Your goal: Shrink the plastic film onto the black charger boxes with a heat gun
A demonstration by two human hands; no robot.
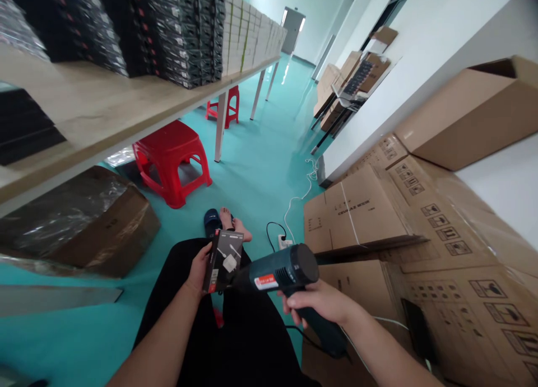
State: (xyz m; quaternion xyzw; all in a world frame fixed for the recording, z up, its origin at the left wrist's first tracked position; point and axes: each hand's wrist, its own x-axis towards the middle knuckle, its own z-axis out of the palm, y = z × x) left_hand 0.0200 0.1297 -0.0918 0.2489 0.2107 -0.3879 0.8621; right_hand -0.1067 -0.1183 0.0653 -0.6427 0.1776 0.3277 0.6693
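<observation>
My left hand (199,269) is closed around the left side of a small black charger box (223,261), printed with a white plug and cable, and holds it above my lap. A dark green heat gun (275,270) with an orange-and-white label is gripped by its handle in my right hand (319,304). Its nozzle points left, at the lower right edge of the box; whether the two touch I cannot tell. The fingertips of my left hand behind the box are hidden.
Stacks of wrapped black boxes (185,34) and white boxes (247,37) stand on the wooden table (126,104) at left. Below are a red stool (172,157) and an open carton (126,224). Large cartons (353,210) line the right. A power strip (284,242) lies on the floor.
</observation>
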